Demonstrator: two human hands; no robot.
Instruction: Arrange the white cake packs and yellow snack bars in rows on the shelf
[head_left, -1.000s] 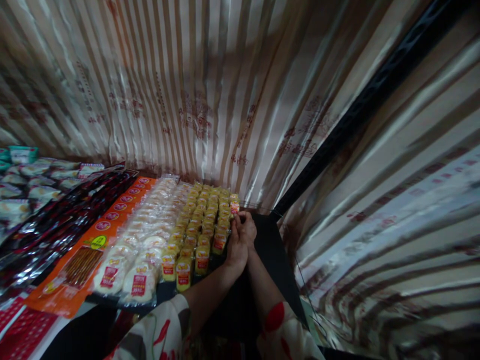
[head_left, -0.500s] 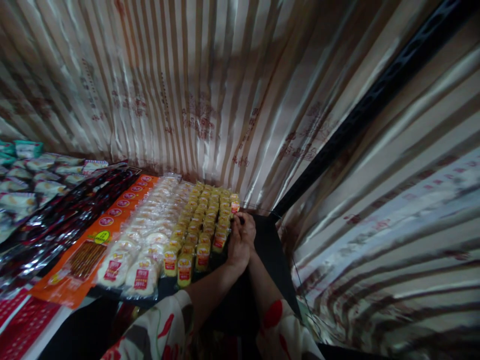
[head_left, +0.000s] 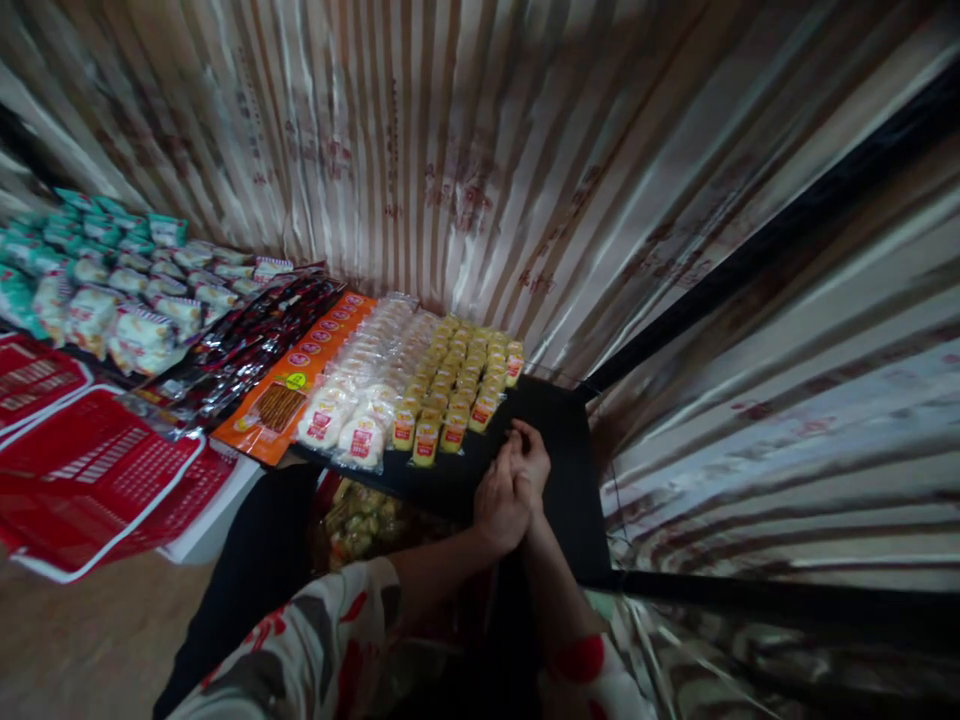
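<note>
My left hand [head_left: 501, 508] and my right hand [head_left: 533, 462] are pressed together above the front of a black shelf [head_left: 570, 500]. Both have their fingers closed, and anything between the palms is hidden. Just left of them stand rows of small yellow snack packs [head_left: 453, 432] with red labels, apart from my fingers. Beside those lie clear-wrapped white round crackers [head_left: 361, 440], also with red labels. Farther left is an orange bag [head_left: 262, 410] picturing brown sticks.
Dark shiny packets [head_left: 244, 350], white packets [head_left: 142, 335] and teal packets [head_left: 166, 230] continue leftward. Red shopping baskets [head_left: 90, 470] with white handles stand at lower left. Below the shelf is a bag of greenish wrapped pieces [head_left: 360, 520]. A black post [head_left: 712, 265] and striped sheeting [head_left: 465, 150] border the shelf.
My joined hands have drawn back from the right-hand row of yellow packs toward the shelf's front. The view has shifted left and down, showing the baskets and the bag below.
</note>
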